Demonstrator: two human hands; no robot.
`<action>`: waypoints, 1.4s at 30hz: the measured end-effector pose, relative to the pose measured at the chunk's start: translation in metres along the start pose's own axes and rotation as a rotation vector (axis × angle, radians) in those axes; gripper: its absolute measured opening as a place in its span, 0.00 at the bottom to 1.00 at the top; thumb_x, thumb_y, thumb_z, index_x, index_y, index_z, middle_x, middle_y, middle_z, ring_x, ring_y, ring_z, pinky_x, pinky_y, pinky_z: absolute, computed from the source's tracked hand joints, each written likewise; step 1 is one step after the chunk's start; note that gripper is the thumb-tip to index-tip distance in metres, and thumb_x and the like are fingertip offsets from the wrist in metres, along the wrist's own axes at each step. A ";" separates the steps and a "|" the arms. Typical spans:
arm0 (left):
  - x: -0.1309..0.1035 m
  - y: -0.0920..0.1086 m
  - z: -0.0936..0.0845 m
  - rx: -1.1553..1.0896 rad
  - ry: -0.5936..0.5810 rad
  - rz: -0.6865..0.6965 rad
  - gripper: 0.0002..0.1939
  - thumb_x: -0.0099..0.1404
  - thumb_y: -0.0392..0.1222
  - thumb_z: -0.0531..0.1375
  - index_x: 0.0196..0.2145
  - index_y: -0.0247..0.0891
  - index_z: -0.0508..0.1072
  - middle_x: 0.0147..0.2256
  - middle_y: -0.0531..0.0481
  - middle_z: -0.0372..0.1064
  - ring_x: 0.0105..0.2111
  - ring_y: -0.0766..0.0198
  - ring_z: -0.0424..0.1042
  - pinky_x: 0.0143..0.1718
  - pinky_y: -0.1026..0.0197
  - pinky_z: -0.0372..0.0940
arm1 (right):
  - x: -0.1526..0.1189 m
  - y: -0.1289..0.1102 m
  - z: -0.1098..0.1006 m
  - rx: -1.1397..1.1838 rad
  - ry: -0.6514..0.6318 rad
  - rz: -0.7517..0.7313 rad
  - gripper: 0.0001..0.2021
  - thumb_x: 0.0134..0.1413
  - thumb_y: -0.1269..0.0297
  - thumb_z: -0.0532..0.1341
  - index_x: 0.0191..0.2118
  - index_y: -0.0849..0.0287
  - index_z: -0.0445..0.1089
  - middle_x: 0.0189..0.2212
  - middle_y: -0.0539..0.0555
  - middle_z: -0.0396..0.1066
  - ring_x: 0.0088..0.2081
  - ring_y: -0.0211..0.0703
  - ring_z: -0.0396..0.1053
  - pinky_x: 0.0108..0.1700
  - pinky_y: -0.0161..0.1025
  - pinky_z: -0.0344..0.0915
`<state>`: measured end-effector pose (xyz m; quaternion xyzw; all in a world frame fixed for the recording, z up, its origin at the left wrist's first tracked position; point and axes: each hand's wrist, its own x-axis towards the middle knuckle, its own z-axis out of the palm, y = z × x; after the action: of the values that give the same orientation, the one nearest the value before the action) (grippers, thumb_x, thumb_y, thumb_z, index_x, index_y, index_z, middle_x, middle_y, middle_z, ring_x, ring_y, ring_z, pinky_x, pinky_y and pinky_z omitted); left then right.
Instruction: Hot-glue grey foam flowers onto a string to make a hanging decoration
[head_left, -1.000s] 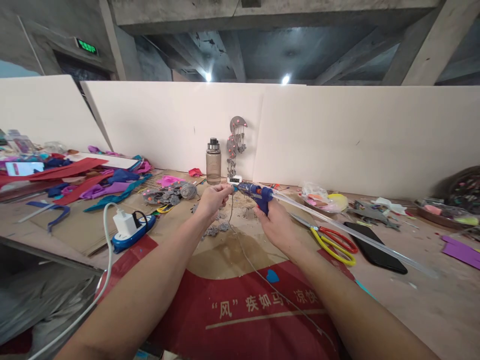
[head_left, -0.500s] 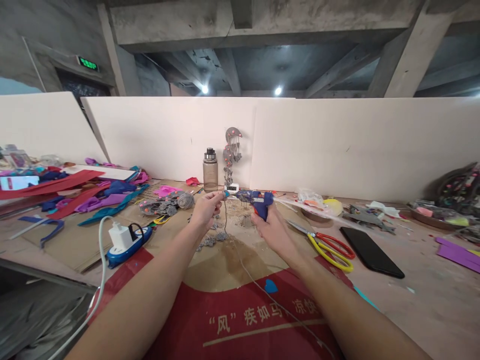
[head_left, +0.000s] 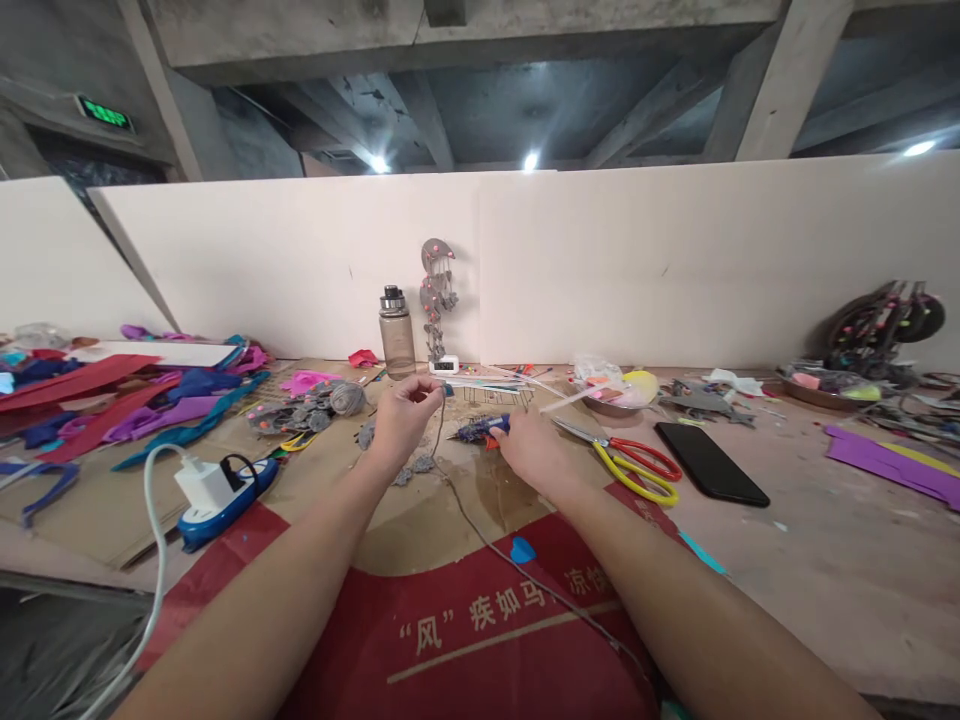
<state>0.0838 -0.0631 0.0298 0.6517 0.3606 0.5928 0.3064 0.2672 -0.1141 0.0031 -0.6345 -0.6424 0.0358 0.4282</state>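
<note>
Open gap separates left hand (head_left: 409, 418), pinching small teal scrap (head_left: 448, 390) and grey cord (head_left: 480, 530), from right hand (head_left: 536, 450), gripping blue plastic glue gun (head_left: 480, 430): nozzle leftward, long axis crosswise

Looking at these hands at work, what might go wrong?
If hot, the glue gun in the right hand might drip onto the brown sheet below it. The grey cord hanging from the left hand trails near the right forearm and could snag. Shifting sideways, that forearm might knock the scissors.
</note>
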 end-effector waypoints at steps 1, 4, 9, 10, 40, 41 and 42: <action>-0.002 0.003 0.001 0.030 0.012 0.030 0.05 0.53 0.41 0.63 0.24 0.37 0.74 0.21 0.54 0.64 0.22 0.69 0.58 0.25 0.66 0.52 | -0.001 -0.008 -0.003 -0.021 0.083 -0.008 0.09 0.48 0.65 0.60 0.25 0.55 0.58 0.30 0.58 0.68 0.38 0.49 0.68 0.43 0.46 0.64; -0.008 0.011 0.003 0.118 0.035 0.128 0.04 0.53 0.39 0.62 0.23 0.38 0.75 0.22 0.53 0.66 0.23 0.67 0.59 0.27 0.65 0.54 | -0.005 -0.036 -0.005 0.264 0.069 0.031 0.06 0.51 0.61 0.56 0.31 0.55 0.57 0.31 0.52 0.65 0.36 0.43 0.65 0.41 0.43 0.63; -0.014 0.016 0.005 0.199 0.010 0.252 0.03 0.51 0.35 0.63 0.24 0.41 0.77 0.23 0.52 0.66 0.24 0.66 0.59 0.29 0.64 0.54 | -0.010 -0.062 0.011 1.051 -0.133 0.259 0.15 0.45 0.60 0.61 0.36 0.54 0.53 0.29 0.45 0.65 0.31 0.37 0.66 0.38 0.38 0.64; -0.015 0.016 0.005 0.198 0.002 0.252 0.03 0.51 0.35 0.63 0.24 0.41 0.77 0.23 0.52 0.66 0.24 0.66 0.59 0.29 0.64 0.54 | -0.011 -0.064 0.013 1.142 -0.155 0.289 0.16 0.44 0.61 0.62 0.36 0.54 0.53 0.28 0.44 0.65 0.29 0.35 0.66 0.37 0.38 0.64; -0.018 0.013 0.017 -0.367 -0.134 -0.226 0.07 0.49 0.40 0.64 0.23 0.35 0.70 0.19 0.58 0.58 0.18 0.74 0.51 0.20 0.67 0.47 | -0.006 -0.053 0.015 1.058 0.019 0.333 0.15 0.41 0.56 0.65 0.33 0.57 0.64 0.19 0.40 0.59 0.16 0.28 0.47 0.18 0.32 0.43; -0.018 0.014 0.017 -0.381 -0.141 -0.237 0.07 0.49 0.40 0.64 0.23 0.35 0.70 0.19 0.58 0.58 0.18 0.75 0.51 0.20 0.67 0.46 | -0.006 -0.054 0.014 1.069 0.009 0.333 0.14 0.41 0.57 0.65 0.34 0.58 0.66 0.20 0.41 0.60 0.16 0.27 0.47 0.17 0.32 0.43; -0.019 0.015 0.017 -0.393 -0.148 -0.246 0.07 0.49 0.40 0.64 0.23 0.35 0.70 0.19 0.58 0.57 0.18 0.75 0.51 0.20 0.67 0.46 | -0.007 -0.054 0.013 1.073 0.001 0.332 0.14 0.41 0.57 0.65 0.34 0.59 0.67 0.21 0.42 0.62 0.16 0.27 0.46 0.17 0.32 0.42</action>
<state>0.1016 -0.0862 0.0298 0.5724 0.2916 0.5604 0.5227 0.2159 -0.1240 0.0239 -0.4204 -0.4253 0.4242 0.6800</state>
